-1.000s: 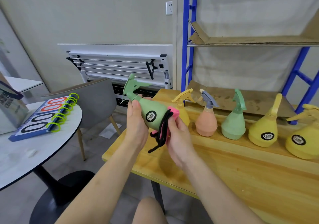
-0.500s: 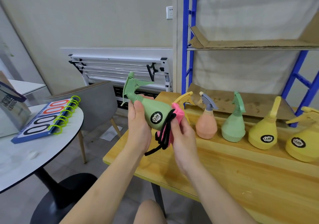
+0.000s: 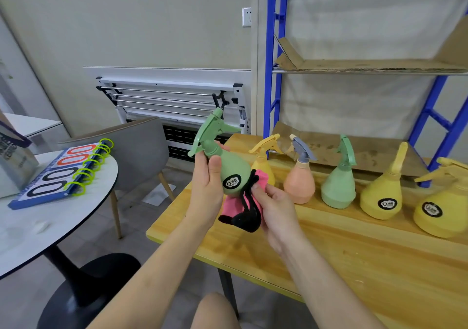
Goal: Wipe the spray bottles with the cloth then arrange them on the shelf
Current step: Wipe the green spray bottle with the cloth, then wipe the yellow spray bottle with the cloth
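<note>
My left hand (image 3: 207,189) grips a green spray bottle (image 3: 229,169) by its neck and side, nozzle up and tilted left, above the table's left corner. My right hand (image 3: 276,207) holds a pink cloth with black trim (image 3: 243,209) pressed against the bottle's lower right side. Along the wooden table (image 3: 354,247) stand a yellow bottle (image 3: 264,162) partly hidden behind the cloth, an orange bottle (image 3: 300,179), a green bottle (image 3: 339,184) and two more yellow bottles (image 3: 382,197) (image 3: 443,209). The blue-framed shelf (image 3: 367,66) lined with cardboard rises behind.
A round white table (image 3: 50,222) at left carries a flip scoreboard (image 3: 60,171) and a box. A grey chair (image 3: 134,149) stands between the two tables. A folded white drying rack (image 3: 172,100) leans on the wall. My knee (image 3: 215,311) shows at the bottom.
The green bottle has tipped more upright in my left hand. The cloth in my right hand has slid down toward the bottle's base. The camera has drifted slightly.
</note>
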Demonstrator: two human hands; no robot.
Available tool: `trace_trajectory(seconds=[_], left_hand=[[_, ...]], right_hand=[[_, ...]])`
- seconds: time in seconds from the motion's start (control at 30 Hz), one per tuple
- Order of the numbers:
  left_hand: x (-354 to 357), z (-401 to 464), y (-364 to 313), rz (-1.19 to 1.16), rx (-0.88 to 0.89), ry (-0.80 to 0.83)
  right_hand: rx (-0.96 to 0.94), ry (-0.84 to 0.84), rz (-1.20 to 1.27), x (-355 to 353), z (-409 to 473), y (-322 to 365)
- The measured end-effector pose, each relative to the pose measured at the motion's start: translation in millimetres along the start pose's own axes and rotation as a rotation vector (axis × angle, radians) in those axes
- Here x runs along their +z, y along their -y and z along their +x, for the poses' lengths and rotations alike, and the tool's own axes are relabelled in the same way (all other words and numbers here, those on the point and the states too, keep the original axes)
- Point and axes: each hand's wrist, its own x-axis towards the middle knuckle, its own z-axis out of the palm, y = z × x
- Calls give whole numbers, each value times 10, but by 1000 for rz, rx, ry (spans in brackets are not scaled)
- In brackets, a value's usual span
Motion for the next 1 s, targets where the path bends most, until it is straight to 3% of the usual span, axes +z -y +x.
trace_trajectory(seconds=[0.27, 0.37, 1.0], left_hand=[[14, -111, 277, 27, -131, 160], [-19, -50, 352, 137, -67, 92], [87, 680, 1165, 455, -278, 26]], right_hand=[[-148, -83, -357, -133, 41, -89], [-187, -54, -447, -213, 57, -85], [-292, -120, -462, -502, 231, 140]])
